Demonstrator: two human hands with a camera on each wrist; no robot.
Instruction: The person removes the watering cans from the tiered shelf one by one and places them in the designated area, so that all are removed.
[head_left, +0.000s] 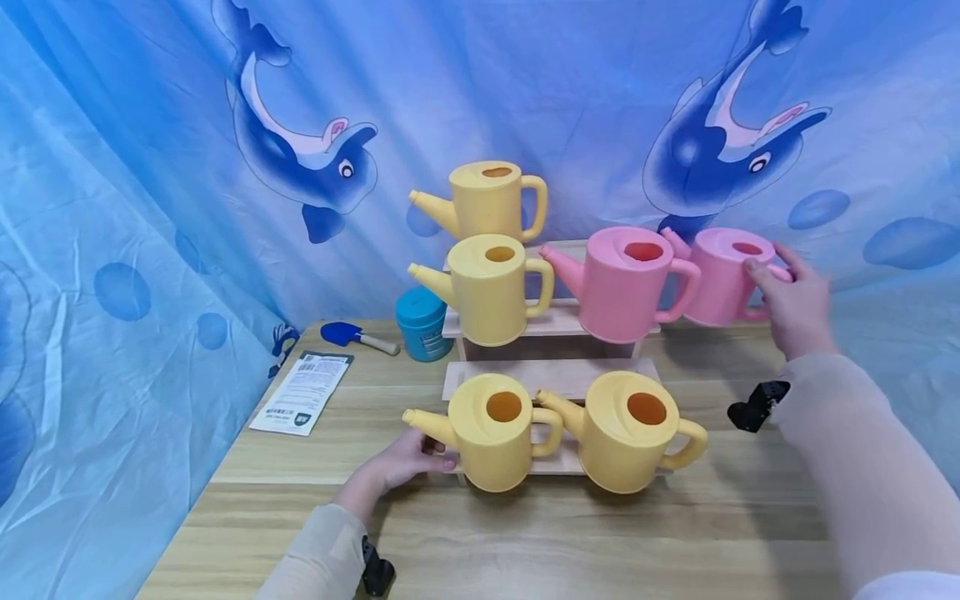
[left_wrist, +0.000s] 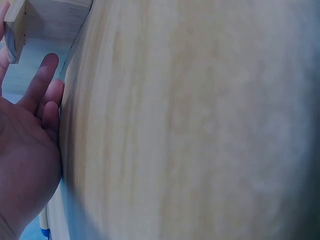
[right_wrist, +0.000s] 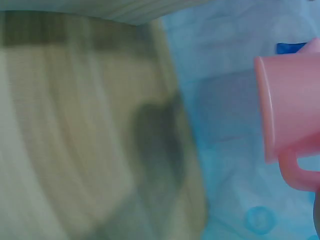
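Note:
My right hand grips a pink watering can by its handle, holding it up to the right of a stepped wooden stand. In the right wrist view, the pink can's body shows at the right edge. A second pink watering can sits on the middle step beside a yellow can. Another yellow can stands on the top step. Two yellow cans, one left and one right, occupy the bottom step. My left hand holds the left end of that step between thumb and fingers.
Left of the stand are a blue tub, a small blue trowel with a wooden handle and a printed packet. All rest on the wooden table. A blue dolphin curtain hangs behind and along the left side.

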